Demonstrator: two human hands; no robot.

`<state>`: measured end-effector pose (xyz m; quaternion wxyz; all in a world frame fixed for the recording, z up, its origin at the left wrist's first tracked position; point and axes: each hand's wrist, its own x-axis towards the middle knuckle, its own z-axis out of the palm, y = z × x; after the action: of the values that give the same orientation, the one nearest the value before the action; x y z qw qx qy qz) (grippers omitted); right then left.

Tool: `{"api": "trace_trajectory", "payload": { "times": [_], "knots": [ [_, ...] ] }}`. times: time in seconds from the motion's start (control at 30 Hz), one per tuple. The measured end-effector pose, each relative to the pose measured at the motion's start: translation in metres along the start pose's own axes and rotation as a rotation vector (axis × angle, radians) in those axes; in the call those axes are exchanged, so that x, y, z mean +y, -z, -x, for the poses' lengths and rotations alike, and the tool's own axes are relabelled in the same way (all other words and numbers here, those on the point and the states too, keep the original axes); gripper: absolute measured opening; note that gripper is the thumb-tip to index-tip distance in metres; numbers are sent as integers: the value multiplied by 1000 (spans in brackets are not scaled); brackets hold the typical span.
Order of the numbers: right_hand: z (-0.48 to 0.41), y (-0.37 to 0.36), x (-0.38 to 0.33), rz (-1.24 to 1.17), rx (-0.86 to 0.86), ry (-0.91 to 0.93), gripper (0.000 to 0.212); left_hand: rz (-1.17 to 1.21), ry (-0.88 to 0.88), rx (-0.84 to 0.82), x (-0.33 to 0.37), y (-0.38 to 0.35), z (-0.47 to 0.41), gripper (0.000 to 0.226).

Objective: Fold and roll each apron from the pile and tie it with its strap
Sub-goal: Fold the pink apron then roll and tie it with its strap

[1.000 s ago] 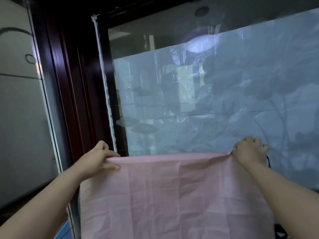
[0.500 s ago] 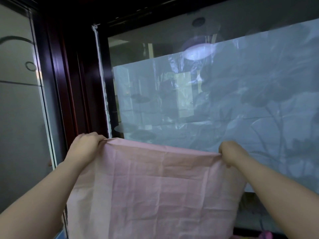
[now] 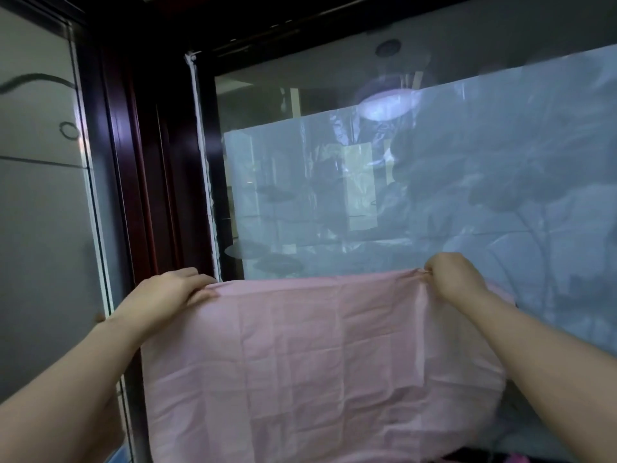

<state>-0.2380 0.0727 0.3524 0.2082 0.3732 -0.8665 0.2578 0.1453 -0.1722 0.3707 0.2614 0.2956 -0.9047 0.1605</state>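
Where the apron is: the pink apron (image 3: pixel 317 362) is held up in the air in front of the person, spread flat like a sheet, its top edge stretched level between the two hands and the rest hanging down out of view at the bottom.
Apron surface: thin cloth, marked with a grid of fold creases.
Left hand: the left hand (image 3: pixel 167 294) grips the apron's top left corner, fingers curled over the edge and thumb pressed against the near face of the cloth.
Right hand: the right hand (image 3: pixel 454 277) pinches the top edge near the right end, where the cloth gathers into small puckers at the fingers; a little pink cloth shows beyond the wrist.
Arms: both forearms are bare and reach forward from the lower corners.
Behind the apron: a window pane covered with a pale blue film (image 3: pixel 484 202) printed with large leaf shapes, close behind the cloth.
Reflection: a round ceiling lamp (image 3: pixel 387 103) glows in the glass.
Left side: a dark red wooden frame (image 3: pixel 140 195), then a frosted glass panel (image 3: pixel 40 245).
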Motion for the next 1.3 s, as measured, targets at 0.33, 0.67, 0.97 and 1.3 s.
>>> {"api": "trace_trajectory", "payload": {
  "times": [0.33, 0.67, 0.97, 1.3],
  "knots": [
    [-12, 24, -24, -332, 255, 116, 15, -337, 247, 152, 8, 9, -6, 28],
    [0, -2, -30, -255, 195, 123, 17, 922, 718, 211, 8, -11, 12, 27],
    [-5, -24, -47, 51, -610, 14, 18, 514, 570, -366, -24, -23, 47, 31],
    [-6, -120, -48, 256, -569, 238, 29, 182, 655, -286, -39, -113, 65, 16]
  ]
}}
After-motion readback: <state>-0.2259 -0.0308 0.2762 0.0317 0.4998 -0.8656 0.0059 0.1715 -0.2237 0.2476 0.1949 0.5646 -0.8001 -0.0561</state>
